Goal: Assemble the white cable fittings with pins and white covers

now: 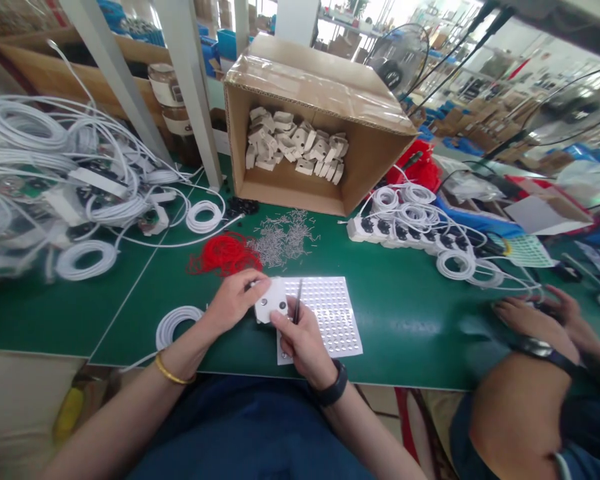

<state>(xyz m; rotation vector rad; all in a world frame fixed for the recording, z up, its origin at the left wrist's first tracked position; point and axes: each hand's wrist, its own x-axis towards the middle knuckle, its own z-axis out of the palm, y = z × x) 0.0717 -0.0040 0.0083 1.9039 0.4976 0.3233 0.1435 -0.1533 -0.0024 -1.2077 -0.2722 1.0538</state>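
A small white plastic housing (271, 293) with two round dots on its face is held over the bench, in front of my body. My left hand (234, 301) is closed on its left side, thumb along the top edge. In my right hand (306, 341) is a slim dark pair of tweezers (298, 303), pointing up and away. The right thumb presses on the housing's lower right, near one dark dot. Beneath and to the right of this hand lies a whitish sheet (347, 320) with rows of small shiny round pads.
Beyond my hands lie red wires (225, 253) and loose screws (285, 239). A cardboard box (320, 80) on its side holds white housings (295, 143). Coiled white cables (23, 123) crowd the left; more housings with cables (410, 227) stand right. A co-worker's hands (535, 317) work at right.
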